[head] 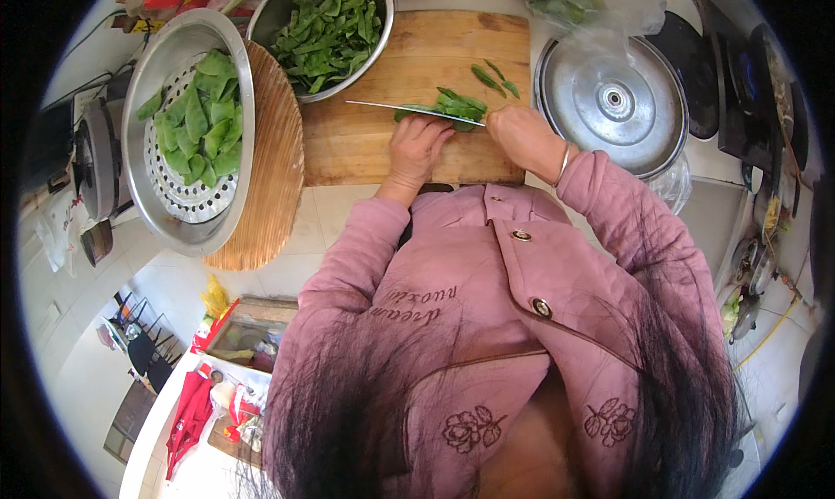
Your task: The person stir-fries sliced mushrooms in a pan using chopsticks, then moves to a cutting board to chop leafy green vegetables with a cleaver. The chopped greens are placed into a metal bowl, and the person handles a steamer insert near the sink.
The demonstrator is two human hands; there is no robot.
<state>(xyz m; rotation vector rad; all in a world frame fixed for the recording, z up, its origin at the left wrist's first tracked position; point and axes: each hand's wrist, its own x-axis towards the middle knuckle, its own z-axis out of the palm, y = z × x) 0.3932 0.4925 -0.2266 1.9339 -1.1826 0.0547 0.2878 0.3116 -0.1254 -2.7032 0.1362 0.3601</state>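
My right hand [522, 137] grips a knife, whose thin blade [417, 112] points left across the wooden cutting board [365, 143]. Under my left hand [417, 143], flat green bean pods [450, 108] are pressed against the board, with the blade lying along them. Several cut green strips [490, 78] rest farther back on the board. A steel bowl [385, 46] of sliced pods overlaps the board's back left corner. Whole flat pods [199, 124] lie in a perforated metal colander [140, 202] at the left.
A round wooden lid or board [271, 192] sits beneath the colander's right side. Right of the cutting board is a round metal lid [587, 95], with a plastic bag of greens [567, 3] behind it. A black cooktop [691, 88] stands farther right.
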